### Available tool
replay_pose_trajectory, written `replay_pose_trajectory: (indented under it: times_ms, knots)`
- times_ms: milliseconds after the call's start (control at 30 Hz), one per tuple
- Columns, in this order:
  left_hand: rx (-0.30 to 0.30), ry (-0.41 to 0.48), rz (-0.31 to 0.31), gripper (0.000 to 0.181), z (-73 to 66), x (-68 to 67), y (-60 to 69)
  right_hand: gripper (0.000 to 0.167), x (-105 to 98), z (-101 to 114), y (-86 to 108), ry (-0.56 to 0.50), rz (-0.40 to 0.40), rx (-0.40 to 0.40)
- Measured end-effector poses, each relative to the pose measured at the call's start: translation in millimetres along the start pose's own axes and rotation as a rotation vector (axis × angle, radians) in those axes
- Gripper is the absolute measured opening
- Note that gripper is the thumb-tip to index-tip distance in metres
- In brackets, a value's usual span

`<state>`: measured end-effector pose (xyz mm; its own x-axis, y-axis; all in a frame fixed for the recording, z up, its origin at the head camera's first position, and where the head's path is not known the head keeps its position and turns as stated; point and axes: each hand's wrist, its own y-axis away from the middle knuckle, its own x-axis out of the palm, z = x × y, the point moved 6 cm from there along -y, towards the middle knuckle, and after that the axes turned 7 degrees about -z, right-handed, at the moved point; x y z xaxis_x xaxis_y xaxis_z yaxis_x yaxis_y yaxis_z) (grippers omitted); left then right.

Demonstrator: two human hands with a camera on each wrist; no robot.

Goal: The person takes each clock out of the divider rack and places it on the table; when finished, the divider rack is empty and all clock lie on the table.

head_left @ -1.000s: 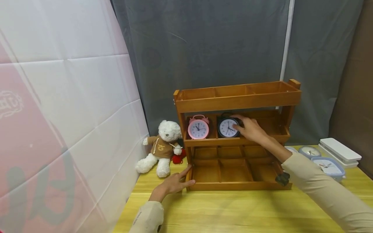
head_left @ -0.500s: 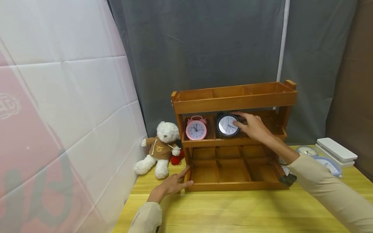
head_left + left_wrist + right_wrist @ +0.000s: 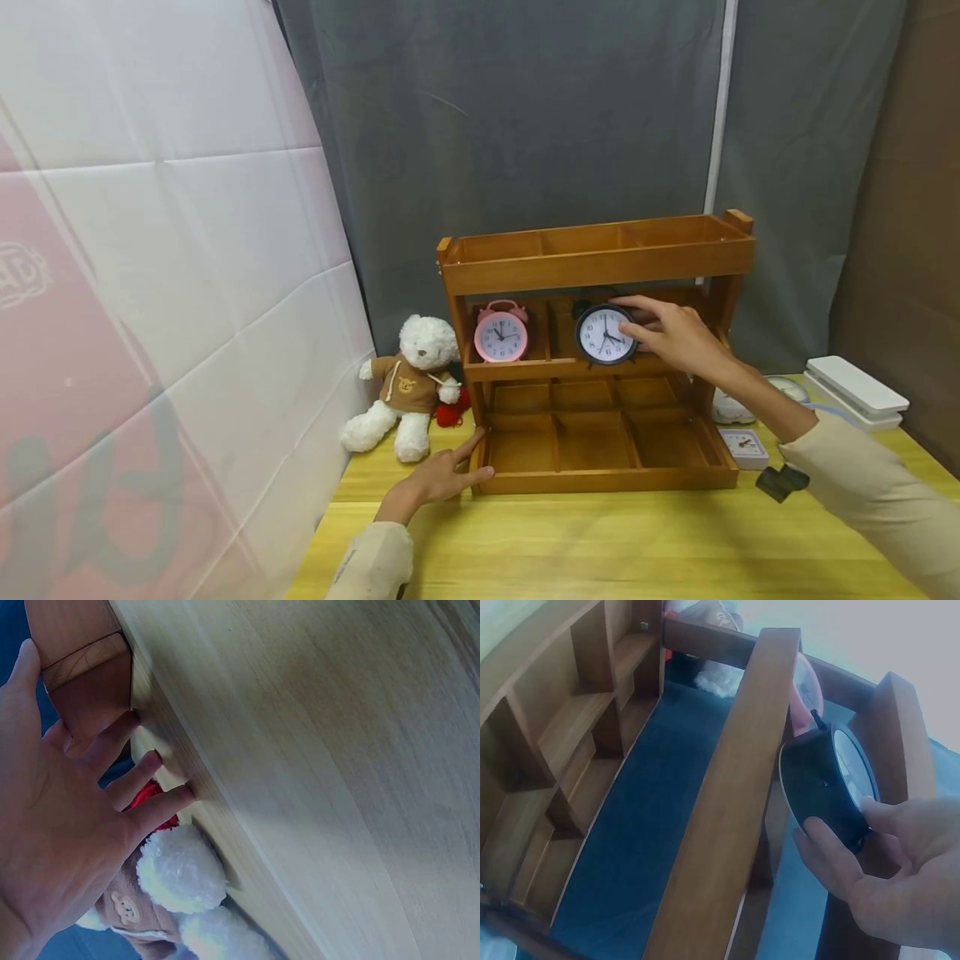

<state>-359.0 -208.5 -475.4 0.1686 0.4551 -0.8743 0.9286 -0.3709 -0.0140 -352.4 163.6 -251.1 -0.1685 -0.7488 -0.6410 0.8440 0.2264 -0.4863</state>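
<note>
My right hand (image 3: 675, 336) pinches a black alarm clock (image 3: 606, 335) by its right side, thumb on the front and fingers behind. In the head view the clock is at the front of the middle shelf, its white dial facing me. The right wrist view shows the black clock (image 3: 821, 780) tilted in the fingers. To its left, a pink alarm clock (image 3: 501, 336) stands in the left compartment of the wooden shelf rack (image 3: 600, 268). My left hand (image 3: 435, 477) touches the rack's lower left corner with straight, spread fingers; its fingertips rest on the table in the left wrist view.
A white teddy bear (image 3: 408, 383) in a brown hoodie sits left of the rack, a red item (image 3: 450, 410) beside it. Right of the rack are a small square clock (image 3: 744, 447), other clocks partly behind my forearm, and white boxes (image 3: 855, 390).
The black clock has come forward out of its middle compartment and shifted right in my right hand. My left hand stays at the rack's corner. The view has shifted slightly.
</note>
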Motion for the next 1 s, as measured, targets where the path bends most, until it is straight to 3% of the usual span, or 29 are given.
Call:
replay_pose_trajectory:
  times_ms: [200, 367, 1000]
  knots:
    - [0.018, -0.016, -0.008, 0.09, 0.2, -0.3, -0.4, 0.048, -11.8, 0.4, 16.3, 0.066, -0.002, -0.025]
    - [-0.012, -0.001, 0.006, 0.089, 0.2, 0.2, -0.7, 0.048, -20.6, -2.2, 32.2, 0.074, 0.008, -0.017]
    - [-0.037, -0.012, 0.017, 0.085, -0.9, -0.7, 1.0, 0.048, -57.7, -46.9, 86.1, 0.134, 0.003, 0.028]
